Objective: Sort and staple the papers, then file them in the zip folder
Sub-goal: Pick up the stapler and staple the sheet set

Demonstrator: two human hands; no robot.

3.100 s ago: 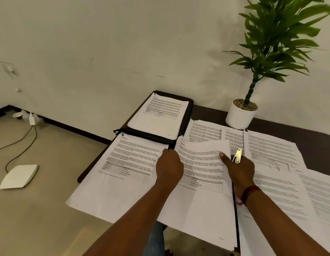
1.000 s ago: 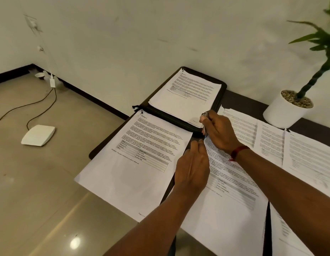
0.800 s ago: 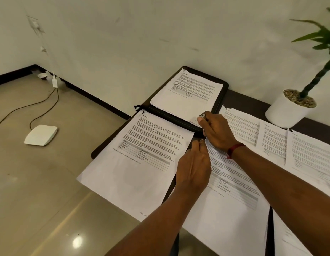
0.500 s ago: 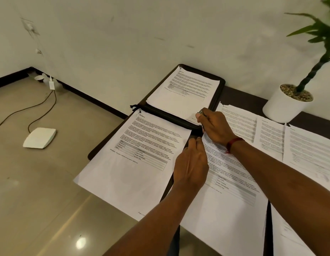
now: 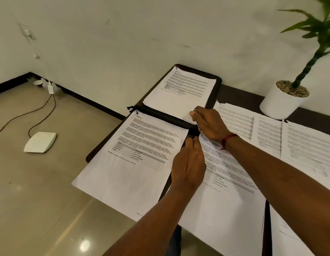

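Observation:
My right hand [image 5: 210, 124] grips a small metal stapler [image 5: 195, 110], mostly hidden in my fist, at the top left corner of the middle paper stack [image 5: 223, 196]. Just below it, my left hand [image 5: 188, 161] rests its straight fingers on that stack's left edge near the corner. The black zip folder [image 5: 215, 93] lies open at the back of the table with a printed stack [image 5: 180, 91] on it. In front of the folder lies another printed stack [image 5: 134, 156], hanging over the table edge.
More printed sheets [image 5: 267, 137] are spread across the dark table [image 5: 234, 93] to the right. A white pot with a green plant [image 5: 282, 102] stands at the back right. On the floor to the left lie a white device [image 5: 40, 142] and cables.
My right hand has carried the stapler from the right side of the middle stack to its top left corner. My left hand stays on the stack. Over the last second both hands barely move.

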